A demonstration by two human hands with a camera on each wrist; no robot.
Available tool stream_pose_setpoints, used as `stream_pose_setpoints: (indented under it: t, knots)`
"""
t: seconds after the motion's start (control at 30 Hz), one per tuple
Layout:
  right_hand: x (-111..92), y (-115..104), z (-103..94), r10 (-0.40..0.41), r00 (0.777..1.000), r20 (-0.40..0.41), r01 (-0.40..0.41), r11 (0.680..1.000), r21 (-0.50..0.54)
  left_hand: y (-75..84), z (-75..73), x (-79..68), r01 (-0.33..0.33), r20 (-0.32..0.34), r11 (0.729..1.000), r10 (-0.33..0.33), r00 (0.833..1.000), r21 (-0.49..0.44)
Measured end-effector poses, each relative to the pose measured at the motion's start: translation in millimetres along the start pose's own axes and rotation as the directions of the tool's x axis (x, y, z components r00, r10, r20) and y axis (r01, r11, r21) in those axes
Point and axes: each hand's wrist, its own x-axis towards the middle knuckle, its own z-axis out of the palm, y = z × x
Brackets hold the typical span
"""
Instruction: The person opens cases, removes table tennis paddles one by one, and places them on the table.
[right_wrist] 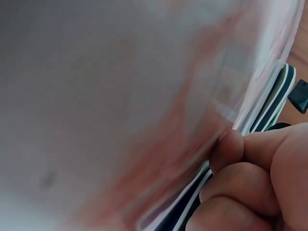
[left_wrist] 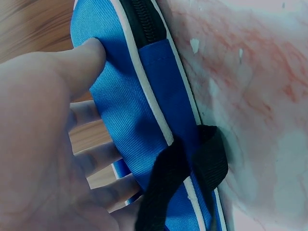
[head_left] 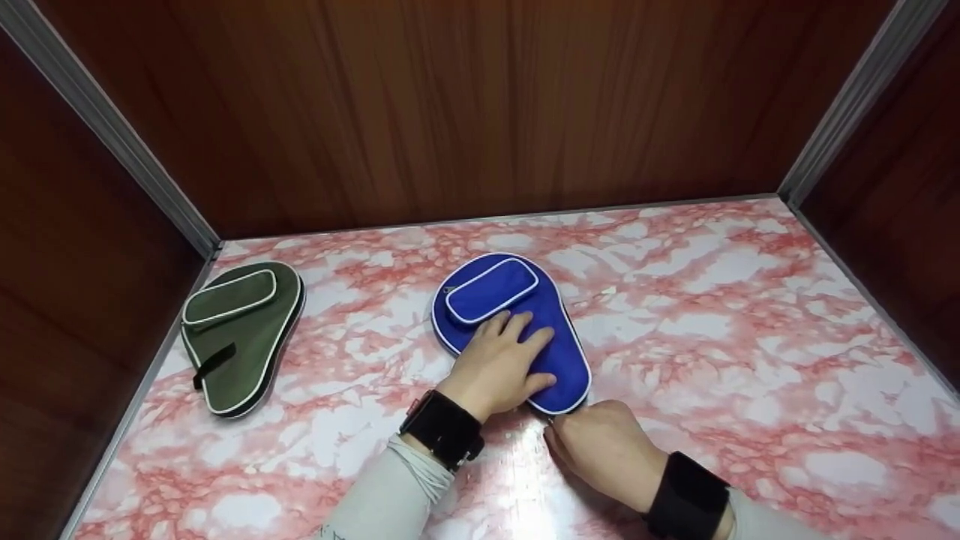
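Head view: the blue case [head_left: 566, 360] lies flat on the marbled table [head_left: 720, 337] at the centre of the frame, its round end up and its narrow end toward lower right. The left hand [head_left: 495, 367] rests on it, fingers spread and fairly straight, pressing without wrapping round it. The right hand [head_left: 604, 446], below the narrow end, has its fingers curled in, pinching at the case's edge; the exact bit pinched is hidden. The green case [head_left: 251, 322] lies at the left of the frame, well apart from both hands. Wooden walls [head_left: 495, 105] stand behind and at both sides.

Left wrist view: the thumb touches the blue fabric at upper left, with the other fingers apart below it. The zip [left_wrist: 143, 21] runs down from the top centre, and a black strap [left_wrist: 166, 178] loops out at lower centre.

Right wrist view: the folded fingers fill the lower right, by a strip of the blue case at the bottom; the green case's edge shows beyond, at right.
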Motion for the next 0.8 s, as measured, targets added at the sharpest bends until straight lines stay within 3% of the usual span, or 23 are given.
stream_pose_setpoints:
  t: [0.3,0.63,0.8]
  knots:
    - [6.2,-10.8,1.8,0.0,0.999,-0.046,-0.001,1.0,-0.016,0.6,-0.5,-0.1,-0.013,-0.024,1.0,0.013,1.0,0.007]
    - [23.5,-22.4,8.3,-0.023,0.998,-0.056,0.021,0.999,-0.044,-0.5,-0.1,-0.1,-0.009,-0.005,1.0,0.009,1.0,-0.002]
    - [22.7,-17.5,3.6,0.016,1.0,-0.015,-0.015,0.998,0.056,0.0,-1.1,1.5,-0.019,-0.016,1.0,0.018,1.0,-0.014]
